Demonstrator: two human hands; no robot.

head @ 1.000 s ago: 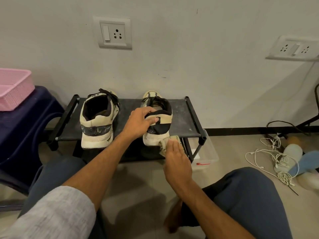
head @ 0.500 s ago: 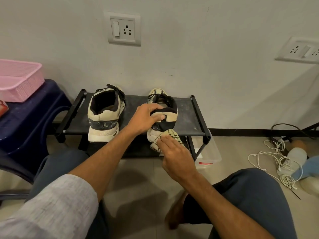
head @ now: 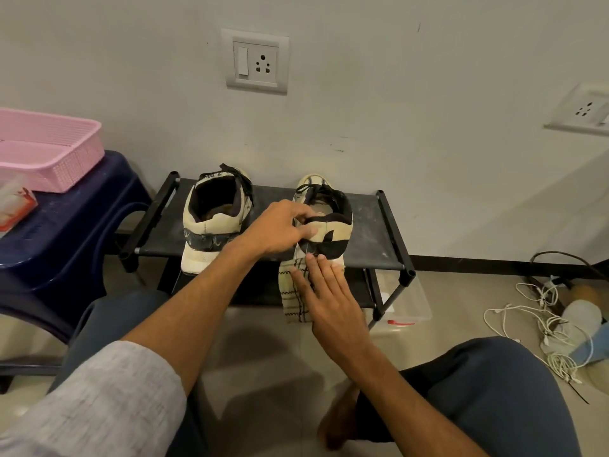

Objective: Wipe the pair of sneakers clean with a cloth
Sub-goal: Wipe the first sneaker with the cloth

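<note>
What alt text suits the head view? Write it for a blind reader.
A person's left hand grips the collar of a cream-and-black sneaker on a low black shoe rack, while the right hand presses a striped cloth flat against its heel. The second sneaker stands beside it, untouched.

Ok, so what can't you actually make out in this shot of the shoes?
Head view only.
- Heel of the right sneaker: partly covered by the left hand gripping it and by the cloth.
- The cloth: its right part lies under the right hand.
- Toes of both shoes, the left sneaker too: they face the wall, hidden behind their own heels.
- The wall socket on the right: cut off by the frame edge.
</note>
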